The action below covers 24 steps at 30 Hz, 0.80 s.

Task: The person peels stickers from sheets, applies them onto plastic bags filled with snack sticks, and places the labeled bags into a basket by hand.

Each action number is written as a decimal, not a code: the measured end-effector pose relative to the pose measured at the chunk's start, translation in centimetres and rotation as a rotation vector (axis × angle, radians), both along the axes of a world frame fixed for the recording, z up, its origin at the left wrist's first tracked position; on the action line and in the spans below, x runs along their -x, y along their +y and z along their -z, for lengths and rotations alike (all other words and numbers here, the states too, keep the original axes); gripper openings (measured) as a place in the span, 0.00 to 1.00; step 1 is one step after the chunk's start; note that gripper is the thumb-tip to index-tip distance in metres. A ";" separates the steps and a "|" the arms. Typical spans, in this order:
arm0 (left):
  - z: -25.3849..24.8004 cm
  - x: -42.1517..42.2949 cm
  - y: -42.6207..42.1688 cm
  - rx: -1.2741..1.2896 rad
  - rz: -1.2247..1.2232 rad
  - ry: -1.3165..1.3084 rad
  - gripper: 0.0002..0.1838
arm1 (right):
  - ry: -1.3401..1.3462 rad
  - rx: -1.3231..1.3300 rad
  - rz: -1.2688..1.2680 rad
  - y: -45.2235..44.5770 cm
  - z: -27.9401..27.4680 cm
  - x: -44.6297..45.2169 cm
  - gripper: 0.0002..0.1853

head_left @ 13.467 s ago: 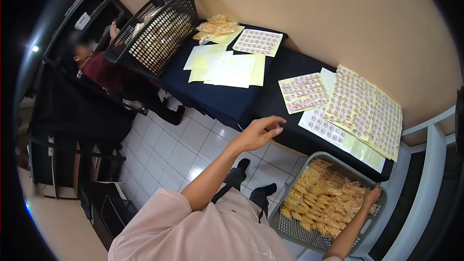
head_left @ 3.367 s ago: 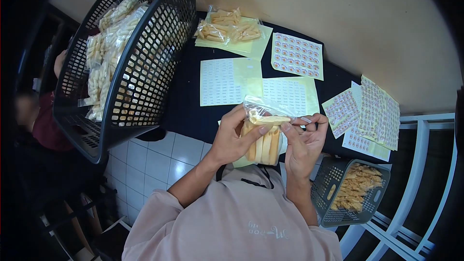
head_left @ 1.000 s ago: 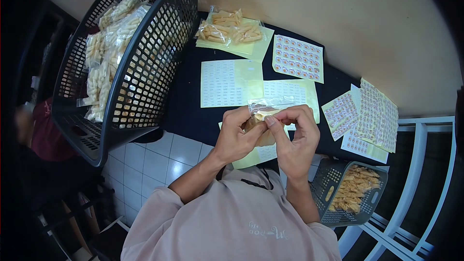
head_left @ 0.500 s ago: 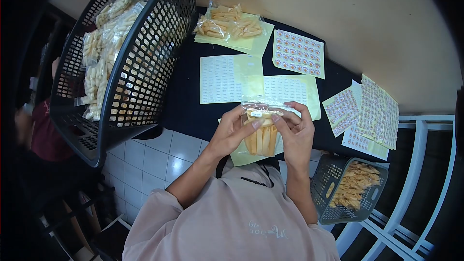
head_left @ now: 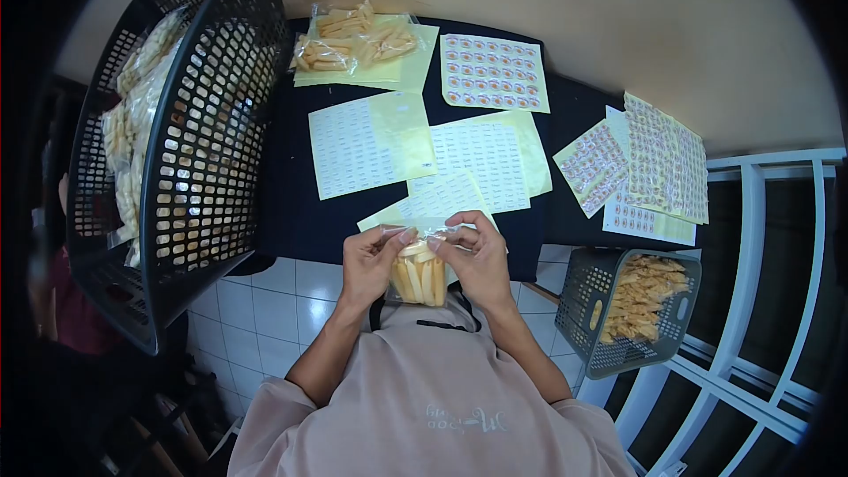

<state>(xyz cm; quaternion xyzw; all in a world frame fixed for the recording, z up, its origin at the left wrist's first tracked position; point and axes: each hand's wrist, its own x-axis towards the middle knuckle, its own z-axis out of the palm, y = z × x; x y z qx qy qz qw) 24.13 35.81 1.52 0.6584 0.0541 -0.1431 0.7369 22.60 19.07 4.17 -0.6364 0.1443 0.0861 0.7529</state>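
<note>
A clear plastic bag (head_left: pixel 419 283) of pale yellow stick snacks is held upright close to my body, at the table's front edge. My left hand (head_left: pixel 367 267) pinches its upper left part between thumb and fingers. On the other side, my right hand (head_left: pixel 478 261) grips the upper right part, its thumb near the left one. The sticks stand side by side in the lower half of the bag. Just behind the bag lies a sheet of small printed labels (head_left: pixel 442 197), partly covered by my hands. Whether a label is on the bag is hidden by my fingers.
A tall dark basket (head_left: pixel 208 141) of bagged snacks stands at left, a person's sleeve (head_left: pixel 66 300) beyond it. Filled snack bags (head_left: pixel 340 44) lie at the back. Label sheets (head_left: pixel 362 146) and round sticker sheets (head_left: pixel 495 73) cover the dark table. A grey basket (head_left: pixel 579 309) stands right.
Both hands have brought the bag lower and closer to my body. My thumbs have moved up toward the bag's top. The camera view has shifted, so the table's items appear further left.
</note>
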 end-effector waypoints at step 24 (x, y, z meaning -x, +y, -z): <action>1.2 -2.3 5.2 0.447 -0.385 0.228 0.10 | -0.350 1.225 -0.145 -19.6 7.7 -21.3 0.15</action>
